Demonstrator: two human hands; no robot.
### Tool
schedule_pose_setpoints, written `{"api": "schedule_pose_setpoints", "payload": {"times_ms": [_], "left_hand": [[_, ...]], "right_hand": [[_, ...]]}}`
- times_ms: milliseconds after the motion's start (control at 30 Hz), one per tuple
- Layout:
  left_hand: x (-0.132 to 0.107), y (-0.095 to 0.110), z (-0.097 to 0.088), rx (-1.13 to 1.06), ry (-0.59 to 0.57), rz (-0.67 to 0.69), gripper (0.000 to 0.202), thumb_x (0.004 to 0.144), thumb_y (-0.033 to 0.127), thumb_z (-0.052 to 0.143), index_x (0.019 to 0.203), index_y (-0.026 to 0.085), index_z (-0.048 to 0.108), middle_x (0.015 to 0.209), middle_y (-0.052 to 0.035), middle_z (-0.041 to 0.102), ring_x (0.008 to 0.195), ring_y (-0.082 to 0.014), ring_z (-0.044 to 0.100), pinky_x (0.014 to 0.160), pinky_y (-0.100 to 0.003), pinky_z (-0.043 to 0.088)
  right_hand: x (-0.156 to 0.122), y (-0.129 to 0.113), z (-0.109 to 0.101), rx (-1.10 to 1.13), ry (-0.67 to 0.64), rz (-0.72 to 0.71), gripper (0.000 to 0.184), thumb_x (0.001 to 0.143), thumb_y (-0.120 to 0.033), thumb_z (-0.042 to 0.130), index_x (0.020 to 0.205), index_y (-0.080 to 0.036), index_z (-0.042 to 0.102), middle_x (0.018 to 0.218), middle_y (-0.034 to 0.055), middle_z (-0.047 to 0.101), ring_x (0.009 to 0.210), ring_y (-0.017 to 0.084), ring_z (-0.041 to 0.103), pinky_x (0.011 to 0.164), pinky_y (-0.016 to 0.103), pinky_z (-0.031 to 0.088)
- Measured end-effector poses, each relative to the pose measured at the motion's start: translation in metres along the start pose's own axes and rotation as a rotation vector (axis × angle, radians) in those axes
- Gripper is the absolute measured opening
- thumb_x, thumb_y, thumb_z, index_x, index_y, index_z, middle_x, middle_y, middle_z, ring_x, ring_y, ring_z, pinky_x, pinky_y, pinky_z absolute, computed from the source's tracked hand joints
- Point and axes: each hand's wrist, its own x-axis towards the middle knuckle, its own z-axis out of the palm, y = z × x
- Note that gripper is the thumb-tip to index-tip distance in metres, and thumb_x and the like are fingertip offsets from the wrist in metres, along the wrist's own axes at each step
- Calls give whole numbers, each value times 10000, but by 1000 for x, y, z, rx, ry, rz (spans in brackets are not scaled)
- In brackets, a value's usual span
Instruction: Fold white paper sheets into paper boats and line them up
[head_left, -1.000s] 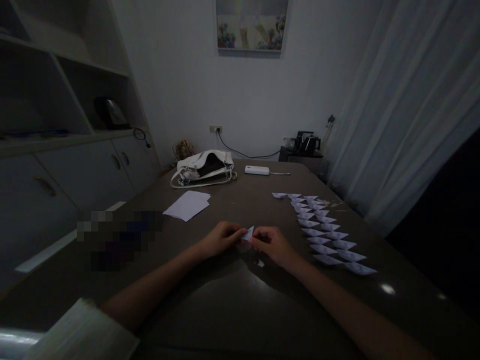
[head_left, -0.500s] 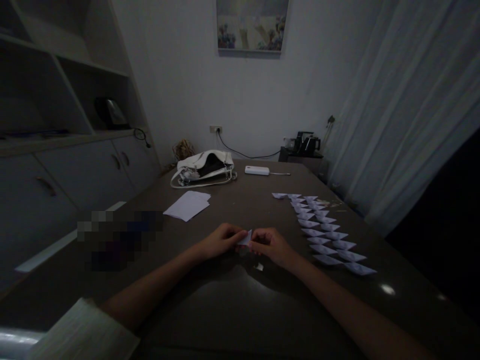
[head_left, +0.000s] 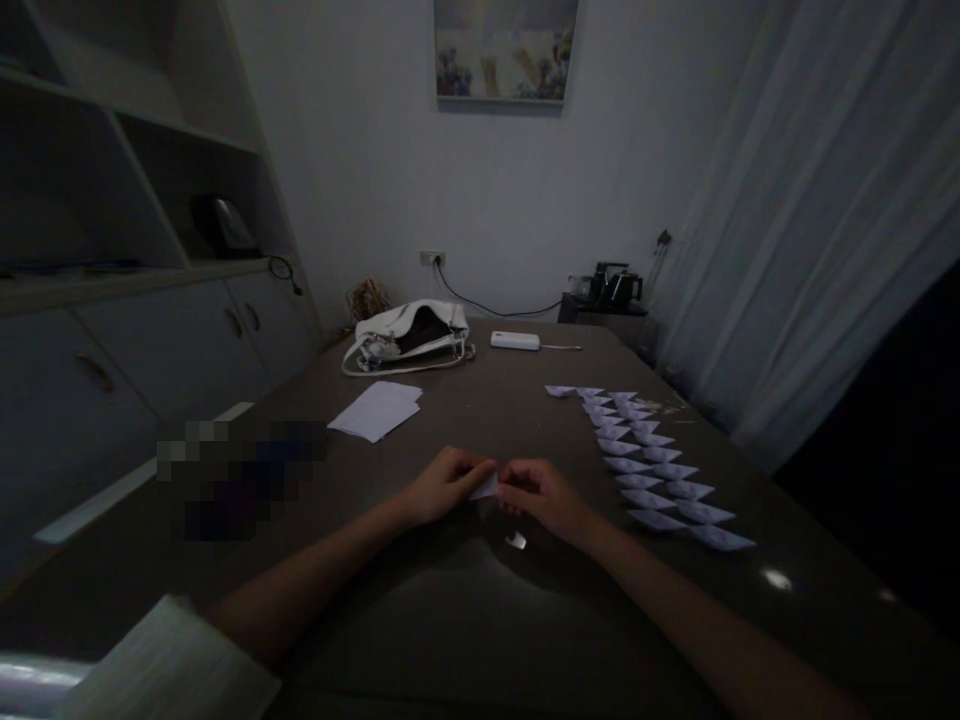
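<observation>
A small folded piece of white paper (head_left: pixel 486 488) is pinched between my two hands above the dark table (head_left: pixel 450 620). My left hand (head_left: pixel 448 485) grips its left side, thumb on top. At its right edge, the thumb and fingertips of my right hand (head_left: pixel 541 495) press together on the paper. Its far side is hidden behind my fingers. On the right stand several folded paper boats (head_left: pixel 664 472) in two slanting rows. A stack of white paper sheets (head_left: pixel 376 410) lies flat to the left, beyond my left hand.
A white handbag (head_left: pixel 411 330) lies at the table's far end, beside a white power bank (head_left: pixel 515 341) with a short cable. A blurred patch (head_left: pixel 247 480) covers things at the left edge. An electric kettle (head_left: pixel 223 228) stands on the left shelf.
The folded paper has tilted lower between my hands, and less of it shows. My fingers have shifted slightly on it. The boats, sheets and bag stay where they were.
</observation>
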Motion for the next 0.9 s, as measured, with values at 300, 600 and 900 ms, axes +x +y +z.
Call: {"api": "schedule_pose_setpoints", "payload": {"times_ms": [300, 600, 900], "left_hand": [[-1, 4, 6, -112, 87, 0, 474, 869, 477, 381, 616, 110, 541, 518, 38, 378, 476, -71, 308, 436, -189, 235], [1, -3, 6, -70, 55, 12, 499, 878, 500, 366, 628, 108, 545, 537, 31, 396, 502, -75, 335, 452, -187, 254], [-1, 0, 7, -194, 8, -34, 499, 865, 508, 379, 642, 99, 560, 526, 29, 395, 483, -77, 338, 447, -194, 252]], "right_hand": [[0, -7, 2, -16, 1, -30, 240, 762, -380, 606, 676, -161, 556, 612, -15, 547, 530, 94, 483, 530, 223, 382], [2, 1, -2, -20, 80, -23, 276, 755, -431, 609, 709, -162, 568, 613, -16, 539, 523, 92, 465, 517, 222, 371], [1, -3, -2, -18, 52, -21, 270, 753, -431, 618, 727, -165, 582, 613, -24, 522, 536, 94, 455, 526, 224, 361]]}}
